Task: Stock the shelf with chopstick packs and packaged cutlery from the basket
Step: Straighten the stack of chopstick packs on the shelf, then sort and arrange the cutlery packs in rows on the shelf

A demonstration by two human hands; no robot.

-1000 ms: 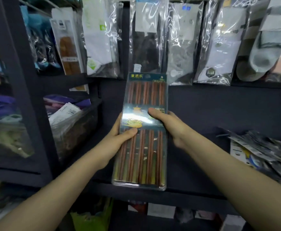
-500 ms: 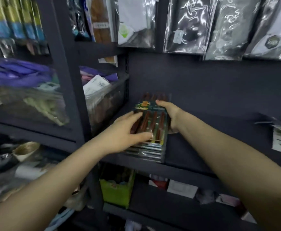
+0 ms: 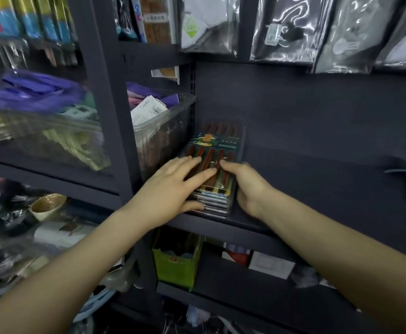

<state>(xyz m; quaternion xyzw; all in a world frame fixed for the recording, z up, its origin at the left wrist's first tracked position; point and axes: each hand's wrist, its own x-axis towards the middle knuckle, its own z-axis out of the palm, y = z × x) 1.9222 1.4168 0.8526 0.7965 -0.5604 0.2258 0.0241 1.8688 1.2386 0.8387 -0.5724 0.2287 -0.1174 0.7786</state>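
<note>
Chopstick pack [image 3: 217,150] dk green w/ brown sticks; shelf [image 3: 317,179] dk navy-grey; box [image 3: 175,266] lime.

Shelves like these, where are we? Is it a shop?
Probably a small shop. Dark shelves hold a stack of chopstick packs, sealed bags hang in a row above, and clear bins hold more goods.

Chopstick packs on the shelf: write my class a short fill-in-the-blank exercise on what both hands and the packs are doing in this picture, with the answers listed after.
1. The chopstick packs lie in a ____ on the dark shelf.
2. The left hand rests flat on the ____ of the top pack.
3. The right hand holds the stack's ____ side.
4. On the shelf below stands a ____ box.

Answers: stack; top; right; green
</note>
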